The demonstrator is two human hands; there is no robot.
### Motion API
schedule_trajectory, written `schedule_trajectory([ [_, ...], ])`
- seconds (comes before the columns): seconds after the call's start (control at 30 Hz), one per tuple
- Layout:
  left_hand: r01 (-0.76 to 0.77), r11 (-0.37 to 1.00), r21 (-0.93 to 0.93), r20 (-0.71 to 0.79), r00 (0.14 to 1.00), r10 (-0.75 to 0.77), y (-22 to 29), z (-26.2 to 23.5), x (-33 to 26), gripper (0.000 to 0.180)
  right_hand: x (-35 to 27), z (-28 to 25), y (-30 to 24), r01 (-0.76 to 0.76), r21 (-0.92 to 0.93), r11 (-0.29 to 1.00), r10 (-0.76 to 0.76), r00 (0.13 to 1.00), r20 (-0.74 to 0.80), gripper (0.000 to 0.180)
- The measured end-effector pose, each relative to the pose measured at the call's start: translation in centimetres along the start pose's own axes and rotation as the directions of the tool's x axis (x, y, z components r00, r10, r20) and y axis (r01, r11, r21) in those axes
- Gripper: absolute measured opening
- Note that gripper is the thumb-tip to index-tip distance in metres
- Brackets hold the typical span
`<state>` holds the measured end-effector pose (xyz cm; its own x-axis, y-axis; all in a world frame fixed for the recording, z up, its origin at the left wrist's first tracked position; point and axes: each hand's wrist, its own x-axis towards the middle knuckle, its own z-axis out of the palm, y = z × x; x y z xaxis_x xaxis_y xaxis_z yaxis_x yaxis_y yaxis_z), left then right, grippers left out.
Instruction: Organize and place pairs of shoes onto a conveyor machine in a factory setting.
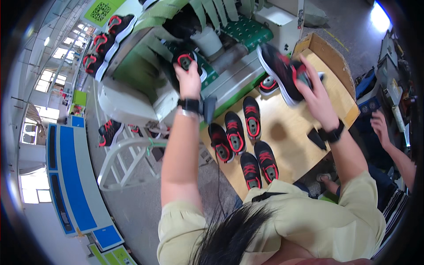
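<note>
Item, raised shoe [282, 70]: black, red lining, white sole, slightly blurred; held aloft, toe tilted up and to the left, above the far part of the table.

Item, second shoe [183, 59]: same pattern, at the machine's mouth, beside the green perforated bed [249, 33].

Hazards, as we judge them: the raised shoe is gripped near its collar, so a loose grip could let its toe swing down and knock the machine's edge; the hanging strips [216, 11] could catch the second shoe or brush it out of line.

Right hand [316, 90]: thumb and fingers closed about the collar of the raised shoe; forearm reaching up and inward from the lower right, black band [333, 131] at the wrist.

Left hand [189, 81]: thumb and fingers pinched on the second shoe's collar; we cannot tell how firmly. Arm nearly straight, reaching forward.

Table [291, 145]: wooden; five shoes [251, 117] in two loose groups, and one more shoe [268, 86] by the machine.

Outlying: cardboard wall [331, 48] along the table's far right; three shoes [104, 44] on the machine's upper left; a co-worker's hand [380, 123], apart from ours, at right.
</note>
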<state>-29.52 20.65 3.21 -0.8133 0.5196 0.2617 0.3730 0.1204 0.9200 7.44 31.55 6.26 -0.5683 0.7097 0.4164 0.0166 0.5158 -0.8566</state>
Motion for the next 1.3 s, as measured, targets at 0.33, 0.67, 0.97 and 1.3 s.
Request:
schedule_trajectory([
  [0.33,-0.251,0.524,0.814,0.380,0.913,-0.151,-2.9,0.8,-20.6,0.083,17.4,15.6,9.7,-0.084,-0.584,0.807,-0.123,0.944,-0.306,0.072],
  [0.67,-0.253,0.539,0.804,0.431,0.872,-0.233,-8.5,0.7,-24.2,0.064,-6.1,3.5,20.6,-0.482,-0.554,0.679,0.376,0.876,-0.301,0.083],
  [0.97,-0.184,0.558,0.810,0.399,0.869,-0.293,-8.3,-0.2,-23.5,0.066,-15.7,0.1,11.1,-0.300,-0.588,0.751,0.402,0.915,0.047,0.096],
  [1.3,-0.232,0.694,0.681,0.388,0.919,-0.074,-1.4,3.7,-27.8,0.084,-16.9,3.6,11.1,-0.671,-0.143,0.728,0.685,0.723,0.093,0.072],
])
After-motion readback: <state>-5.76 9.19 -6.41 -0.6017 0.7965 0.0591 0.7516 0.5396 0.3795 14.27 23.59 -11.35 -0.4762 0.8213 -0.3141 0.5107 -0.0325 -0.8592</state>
